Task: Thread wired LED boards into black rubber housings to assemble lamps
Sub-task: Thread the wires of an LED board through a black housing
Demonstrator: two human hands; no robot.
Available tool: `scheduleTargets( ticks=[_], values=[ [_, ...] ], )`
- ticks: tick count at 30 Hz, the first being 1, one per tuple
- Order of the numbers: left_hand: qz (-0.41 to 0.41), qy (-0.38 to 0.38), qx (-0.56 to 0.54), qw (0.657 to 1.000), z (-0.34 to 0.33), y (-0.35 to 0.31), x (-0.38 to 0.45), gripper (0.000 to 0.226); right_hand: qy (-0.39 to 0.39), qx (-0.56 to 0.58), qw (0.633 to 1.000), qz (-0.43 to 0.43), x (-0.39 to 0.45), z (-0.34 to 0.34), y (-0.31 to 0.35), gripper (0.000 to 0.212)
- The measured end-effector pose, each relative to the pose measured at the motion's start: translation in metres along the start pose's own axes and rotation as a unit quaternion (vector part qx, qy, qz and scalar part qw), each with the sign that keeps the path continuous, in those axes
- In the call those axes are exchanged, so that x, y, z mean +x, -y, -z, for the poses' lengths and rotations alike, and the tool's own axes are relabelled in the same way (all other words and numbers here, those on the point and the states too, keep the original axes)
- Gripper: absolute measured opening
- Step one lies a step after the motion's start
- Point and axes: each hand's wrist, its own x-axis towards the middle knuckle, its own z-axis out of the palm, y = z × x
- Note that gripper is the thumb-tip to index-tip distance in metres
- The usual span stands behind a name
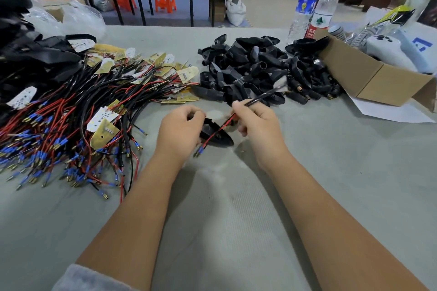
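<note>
Over grey table [236, 208], black rubber housing [218, 136], red-black wires [221, 128]

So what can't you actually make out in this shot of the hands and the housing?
Head view only:
- LED board on the held wire: blurred by motion near the housing pile.
- Held black housing: partly covered by the left hand.
- Wire's path through the right hand: fingers hide it.
- Bottle labels: too small.
</note>
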Motion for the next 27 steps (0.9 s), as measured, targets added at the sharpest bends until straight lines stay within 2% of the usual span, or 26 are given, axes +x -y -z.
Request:
scheduleTargets(
  ticks=[2,5,10,14,16,20,23,27],
  values=[
    [0.007,-0.017,-0.036,0.999,0.0009,0.0011,0.0022,0.016,-0.027,0.062,0.997,-0.023,0.0030,0.0043,0.0005,0.025],
    [-0.006,-0.010,-0.083,0.996,0.0005,0.0005,0.0023,0.017,-0.028,0.139,0.989,-0.038,0.0046,0.0050,-0.0008,0.028],
    [-0.018,0.004,-0.107,0.994,-0.0016,0.0015,0.0016,0.020,-0.036,0.201,0.978,-0.034,0.0058,0.0043,-0.0024,0.028],
    [-0.016,0.000,-0.111,0.994,-0.0028,0.0018,0.0020,0.018,-0.040,0.216,0.975,-0.033,0.0061,0.0031,-0.0035,0.027],
    [0.016,0.000,-0.149,0.989,-0.0017,-0.0001,0.0020,0.017,-0.033,0.213,0.976,-0.038,0.0059,0.0034,-0.0024,0.027],
    [0.104,-0.007,-0.306,0.946,0.0002,-0.0069,0.0024,0.011,0.009,0.188,0.981,-0.040,0.0039,0.0016,0.0007,0.019],
    [0.113,-0.014,-0.331,0.937,0.0002,-0.0074,0.0027,0.009,0.029,0.171,0.985,-0.018,0.0022,-0.0003,0.0000,0.017],
    [0.125,-0.003,-0.368,0.922,-0.0002,-0.0075,0.0037,0.007,0.008,0.132,0.991,-0.003,0.0023,0.0006,-0.0012,0.019]
  ],
)
